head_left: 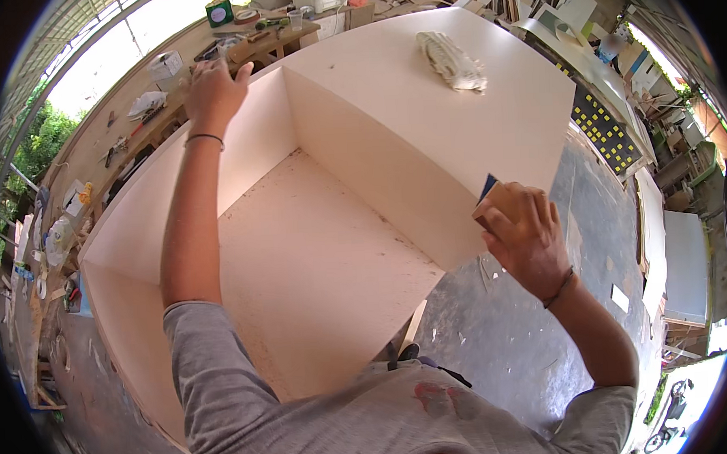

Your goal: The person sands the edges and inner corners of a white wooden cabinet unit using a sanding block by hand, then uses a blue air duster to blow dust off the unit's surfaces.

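A large pale wooden cabinet box lies open toward me, its bare inside floor speckled with dust. My left hand reaches up and grips the top edge of its far left panel. My right hand holds a small tan sanding block with a dark blue face, pressed against the near corner edge of the right panel. A crumpled light rag lies on the cabinet's upper surface.
A cluttered workbench with tools, a green tin and a plastic cup runs along the back left. Boards and panels lean at the right. The grey concrete floor is littered with chips.
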The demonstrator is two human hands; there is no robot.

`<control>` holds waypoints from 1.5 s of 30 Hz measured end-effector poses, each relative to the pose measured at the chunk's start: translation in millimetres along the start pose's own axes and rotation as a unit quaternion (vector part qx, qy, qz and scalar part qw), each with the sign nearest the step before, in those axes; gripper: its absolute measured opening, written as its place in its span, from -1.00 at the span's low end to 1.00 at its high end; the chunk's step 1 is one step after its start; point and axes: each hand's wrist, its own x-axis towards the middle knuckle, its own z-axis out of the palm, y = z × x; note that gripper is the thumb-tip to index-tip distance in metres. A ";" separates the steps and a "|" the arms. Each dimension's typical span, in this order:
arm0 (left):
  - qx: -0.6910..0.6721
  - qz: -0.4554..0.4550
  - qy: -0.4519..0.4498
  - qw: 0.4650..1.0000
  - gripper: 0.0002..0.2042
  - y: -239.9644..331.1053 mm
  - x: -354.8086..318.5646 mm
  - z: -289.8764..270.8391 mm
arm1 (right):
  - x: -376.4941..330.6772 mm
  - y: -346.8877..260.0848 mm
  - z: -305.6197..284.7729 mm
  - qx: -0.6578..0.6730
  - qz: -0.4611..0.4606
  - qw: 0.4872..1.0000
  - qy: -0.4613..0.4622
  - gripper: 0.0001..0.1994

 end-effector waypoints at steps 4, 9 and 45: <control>-0.011 -0.067 -0.166 0.984 -0.41 -38.1 -23.7 11.9 | 35.1 -8.7 26.6 -0.037 -0.047 0.998 0.008 -0.65; -0.005 -0.011 -0.065 0.998 -0.39 -36.4 -36.8 37.2 | 141.8 -36.9 75.7 -0.050 -0.077 0.996 0.006 -0.70; -0.037 0.045 0.143 0.988 -0.54 -46.4 -37.1 62.4 | 344.7 -89.8 162.4 -0.060 -0.134 0.988 0.055 -0.76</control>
